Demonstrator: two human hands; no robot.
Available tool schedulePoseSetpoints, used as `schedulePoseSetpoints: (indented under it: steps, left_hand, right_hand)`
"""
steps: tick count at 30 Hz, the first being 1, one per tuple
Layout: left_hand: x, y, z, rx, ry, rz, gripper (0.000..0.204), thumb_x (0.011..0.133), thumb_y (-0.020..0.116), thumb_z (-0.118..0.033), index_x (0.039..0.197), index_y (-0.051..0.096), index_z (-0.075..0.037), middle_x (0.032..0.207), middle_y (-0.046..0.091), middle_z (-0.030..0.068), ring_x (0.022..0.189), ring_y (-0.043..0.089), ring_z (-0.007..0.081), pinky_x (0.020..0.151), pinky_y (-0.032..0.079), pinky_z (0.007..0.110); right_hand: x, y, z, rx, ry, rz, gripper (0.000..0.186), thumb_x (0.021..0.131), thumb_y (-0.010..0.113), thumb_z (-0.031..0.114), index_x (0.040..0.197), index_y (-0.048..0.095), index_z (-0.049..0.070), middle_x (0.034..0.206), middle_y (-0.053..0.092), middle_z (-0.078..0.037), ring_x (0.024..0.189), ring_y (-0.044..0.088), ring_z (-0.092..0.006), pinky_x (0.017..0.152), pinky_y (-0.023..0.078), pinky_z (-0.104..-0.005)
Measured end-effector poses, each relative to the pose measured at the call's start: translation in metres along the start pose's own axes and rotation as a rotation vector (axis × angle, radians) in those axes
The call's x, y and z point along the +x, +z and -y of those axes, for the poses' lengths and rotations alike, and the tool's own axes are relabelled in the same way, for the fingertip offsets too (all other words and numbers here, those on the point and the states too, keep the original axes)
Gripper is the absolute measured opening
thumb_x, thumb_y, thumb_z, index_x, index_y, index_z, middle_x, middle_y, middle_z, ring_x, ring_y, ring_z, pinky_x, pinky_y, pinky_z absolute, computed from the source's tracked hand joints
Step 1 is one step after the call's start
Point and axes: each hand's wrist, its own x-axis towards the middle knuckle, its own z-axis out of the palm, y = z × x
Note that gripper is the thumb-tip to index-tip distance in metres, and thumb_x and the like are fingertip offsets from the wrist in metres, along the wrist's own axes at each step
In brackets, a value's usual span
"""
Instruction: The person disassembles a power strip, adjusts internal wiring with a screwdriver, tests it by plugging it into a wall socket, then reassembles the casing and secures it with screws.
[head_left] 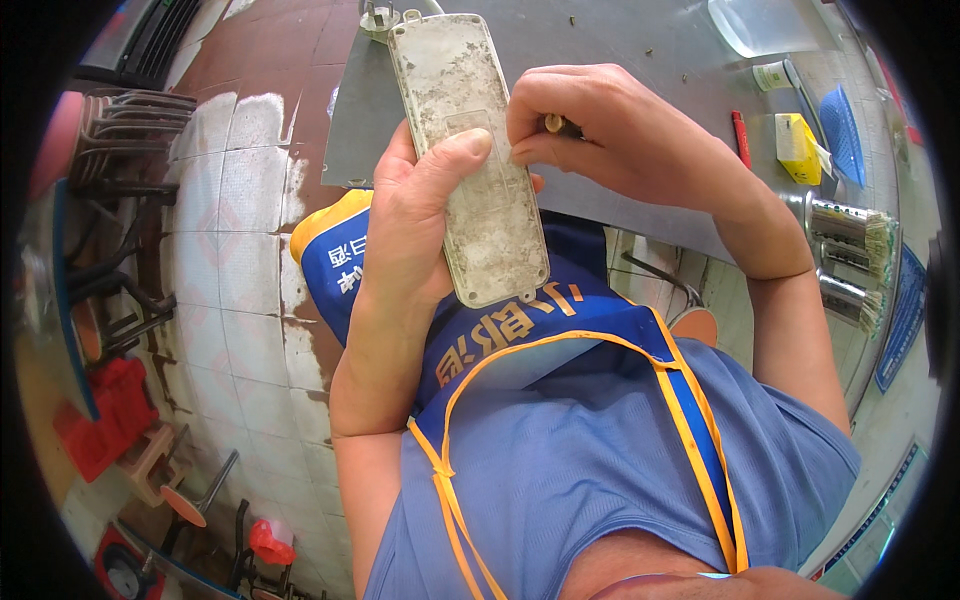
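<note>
A grimy white power strip [475,230] is held lengthwise in front of me, its flat back with corner screw holes facing up. My left hand [415,185] grips it from the left side, the thumb pressed on its back. Close to its right edge, my right hand [590,115] is closed round a thin dark rod with a brass-coloured end [562,125]. Most of that rod is hidden in the fingers, so its kind does not show. A white plug [378,20] lies by the strip's far end. Small screw-like pieces [648,50] are scattered on the grey table [600,30].
On the right are a red pen-like stick [741,138], a yellow tissue pack [798,148], a blue basket [843,135] and metal holders [840,220] full of sticks. A clear tub [765,25] stands farther back. Stacked stools [130,130] are on the left.
</note>
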Motion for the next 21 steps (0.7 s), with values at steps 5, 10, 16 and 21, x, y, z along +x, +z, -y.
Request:
schedulePoseSetpoints:
  steps: [5, 10, 16, 21]
  left_hand:
    - [-0.001, 0.000, -0.001, -0.001, -0.018, -0.010, 0.042, 0.094, 0.066, -0.015, 0.130, 0.053, 0.002, 0.111, 0.069, 0.0182, 0.086, 0.074, 0.0262, 0.076, 0.065, 0.039]
    - [0.001, 0.007, -0.003, -0.002, -0.001, -0.036, 0.045, 0.095, 0.064, -0.015, 0.134, 0.052, 0.004, 0.115, 0.067, 0.0218, 0.088, 0.074, 0.0283, 0.075, 0.065, 0.041]
    - [0.005, -0.012, -0.005, -0.211, -0.173, 0.040, 0.047, 0.098, 0.060, -0.018, 0.137, 0.050, 0.005, 0.122, 0.066, 0.0233, 0.092, 0.074, 0.0319, 0.073, 0.067, 0.043]
    - [0.006, -0.017, -0.006, -0.166, -0.175, 0.051, 0.049, 0.100, 0.058, -0.021, 0.141, 0.047, 0.004, 0.125, 0.065, 0.0204, 0.091, 0.074, 0.0308, 0.069, 0.067, 0.046]
  right_hand:
    - [-0.004, -0.005, 0.001, 0.287, 0.247, 0.017, 0.010, 0.097, 0.070, 0.010, 0.096, 0.063, 0.003, 0.079, 0.061, -0.001, 0.065, 0.056, -0.0089, 0.059, 0.048, -0.0258]
    - [-0.013, -0.015, -0.008, 0.215, 0.211, -0.065, 0.009, 0.099, 0.069, 0.011, 0.102, 0.065, 0.004, 0.081, 0.062, 0.001, 0.067, 0.055, -0.0062, 0.059, 0.047, -0.0224]
    - [-0.028, -0.052, -0.043, -0.092, 0.162, -0.236, 0.008, 0.100, 0.067, 0.010, 0.107, 0.068, 0.005, 0.083, 0.064, 0.001, 0.067, 0.056, -0.0061, 0.056, 0.046, -0.0220]
    - [-0.031, -0.014, -0.005, -0.138, -0.100, -0.087, 0.026, 0.093, 0.065, 0.006, 0.117, 0.072, 0.015, 0.089, 0.063, -0.005, 0.066, 0.065, -0.0195, 0.055, 0.051, -0.0329]
